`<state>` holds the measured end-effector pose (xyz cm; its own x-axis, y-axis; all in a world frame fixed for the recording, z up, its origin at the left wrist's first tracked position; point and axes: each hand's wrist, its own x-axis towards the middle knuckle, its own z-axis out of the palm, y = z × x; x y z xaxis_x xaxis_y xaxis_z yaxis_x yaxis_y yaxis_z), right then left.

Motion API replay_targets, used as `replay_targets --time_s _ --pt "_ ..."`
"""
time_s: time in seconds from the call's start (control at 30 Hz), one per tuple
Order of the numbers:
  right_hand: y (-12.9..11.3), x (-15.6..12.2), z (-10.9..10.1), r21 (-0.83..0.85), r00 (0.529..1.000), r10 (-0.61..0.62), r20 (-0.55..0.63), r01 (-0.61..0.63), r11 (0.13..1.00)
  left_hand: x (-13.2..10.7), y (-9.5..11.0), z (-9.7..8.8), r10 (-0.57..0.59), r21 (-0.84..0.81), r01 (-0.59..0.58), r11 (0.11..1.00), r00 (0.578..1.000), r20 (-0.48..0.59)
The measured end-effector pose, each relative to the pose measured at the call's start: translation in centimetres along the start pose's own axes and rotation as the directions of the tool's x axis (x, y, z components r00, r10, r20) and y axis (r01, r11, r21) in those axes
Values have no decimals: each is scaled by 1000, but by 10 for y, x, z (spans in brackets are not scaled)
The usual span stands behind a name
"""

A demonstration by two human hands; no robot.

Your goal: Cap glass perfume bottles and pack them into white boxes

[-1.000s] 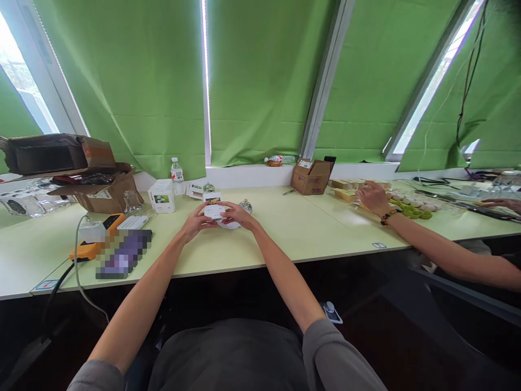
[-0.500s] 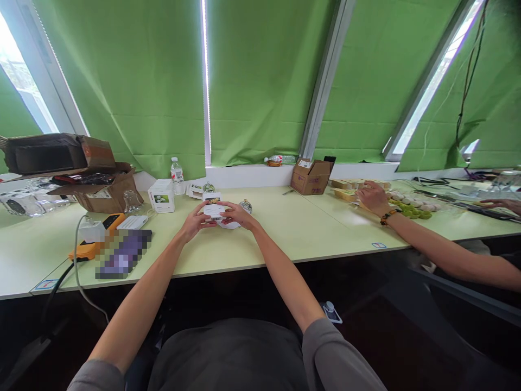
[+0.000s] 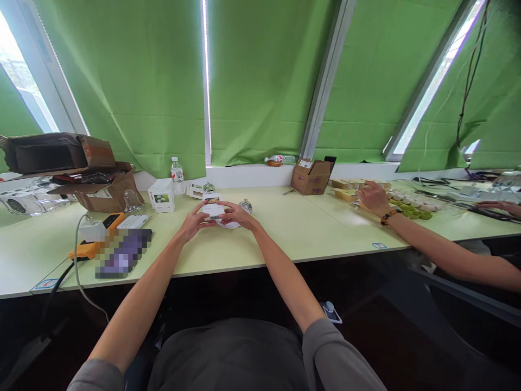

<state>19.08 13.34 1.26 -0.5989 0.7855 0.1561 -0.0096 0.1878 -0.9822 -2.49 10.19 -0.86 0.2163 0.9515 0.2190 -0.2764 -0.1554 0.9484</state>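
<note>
Left hand [image 3: 194, 222]: fingers closed on the left end of a small white box [image 3: 214, 211].
Right hand [image 3: 238, 215]: fingers closed on the same box's right end.
Small white box: held just above the table [image 3: 285, 228], centre.
At 10 o'clock of it: white carton [image 3: 161, 195], water bottle [image 3: 176, 172].
At 2 o'clock: cardboard box [image 3: 311, 176].
At 3 o'clock: a co-worker's hand [image 3: 372, 198], well apart.
</note>
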Motion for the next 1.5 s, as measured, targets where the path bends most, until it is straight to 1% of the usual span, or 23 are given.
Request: replay_targets --time_s 0.23,0.5,0.73,1.03,1.2,1.5 --pt "0 1 0 -14 1000 17 -25 -17 1000 1 0 -1 -17 -14 17 1000 1000 7" --pt "0 1 0 -7 1000 15 -17 -15 1000 1 0 -2 -8 -1 8 1000 1000 13" --pt "3 3 -1 -35 999 24 -25 -25 999 0 0 -3 -17 11 17 1000 1000 14" --pt "1 1 -2 10 1000 -5 14 4 1000 2 0 -5 -15 -15 15 1000 1000 26" --pt "-1 0 -2 -8 1000 -2 -4 2 1000 2 1 -6 -22 -31 23 999 999 29" --pt "3 3 -4 -26 1000 -10 -8 9 1000 0 2 -4 -27 -47 29 999 999 33"
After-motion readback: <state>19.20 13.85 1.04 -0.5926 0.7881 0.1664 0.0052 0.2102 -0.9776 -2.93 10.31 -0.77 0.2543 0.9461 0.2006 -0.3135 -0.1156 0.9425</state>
